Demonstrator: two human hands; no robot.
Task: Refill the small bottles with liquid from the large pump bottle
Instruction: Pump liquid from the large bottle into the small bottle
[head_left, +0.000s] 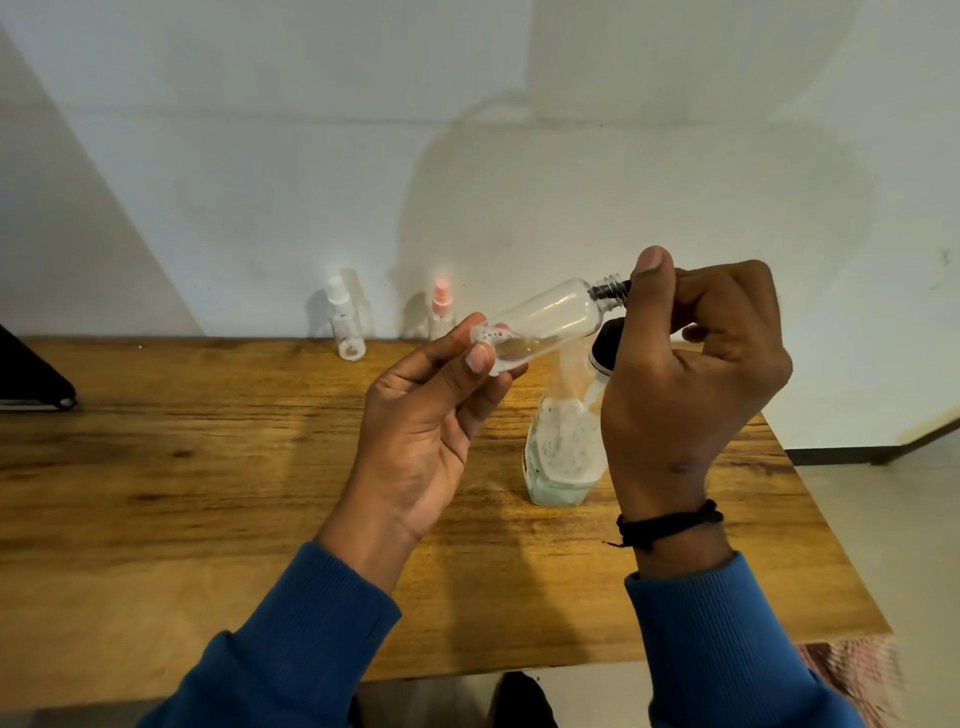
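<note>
Wooden table (208, 493) against pale wall (467, 130); light floor (893, 519) at right; shadows on wall.

Left hand (431, 415): held the base end of a small clear bottle (545, 322) between thumb and fingers, above the table (208, 493).
Small clear bottle: tilted, threaded neck raised toward the right; a little foamy liquid lay at its lower end.
Right hand (696, 353): fingers curled at the bottle's neck; whether they held a cap could not be told.
Large bottle (563, 447): stood on the table under the hands, dark top partly hidden, foam above pale liquid.
Far edge: white-capped bottle (345, 325) left, pink-capped bottle (442, 309) right, both upright near the wall.
Wrist: black band (670, 522) on the right.
Sleeves: blue.
</note>
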